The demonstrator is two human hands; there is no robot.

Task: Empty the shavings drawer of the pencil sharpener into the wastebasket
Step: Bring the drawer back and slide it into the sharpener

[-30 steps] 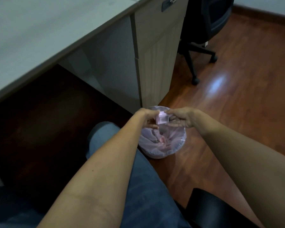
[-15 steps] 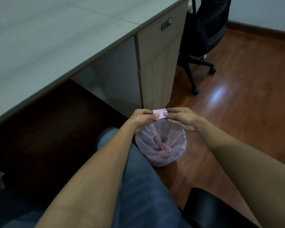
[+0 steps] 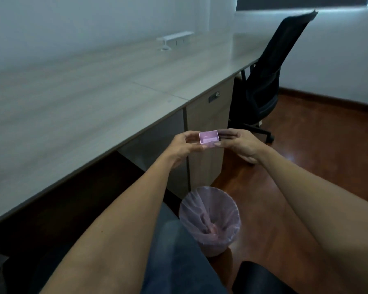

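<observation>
A: We hold the pink shavings drawer (image 3: 208, 139) pinched between our left hand (image 3: 184, 146) and right hand (image 3: 239, 144), fingertips on its two short ends.

B: Its open side faces up at us; its long axis runs hand to hand. Thin, smooth plastic walls; we see no shavings inside.

A: Well below our hands stands the round wastebasket (image 3: 210, 221) with its crinkled pink liner. The desk (image 3: 83, 115) edge runs just beyond our left hand; open wooden floor (image 3: 327, 155) lies past our right.

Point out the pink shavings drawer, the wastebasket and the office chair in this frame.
shavings drawer (image 3: 208, 139), head view, its open inside floor.
wastebasket (image 3: 234, 211), head view, right rim of its pink liner.
office chair (image 3: 272, 66), head view, middle of the black backrest.
</observation>
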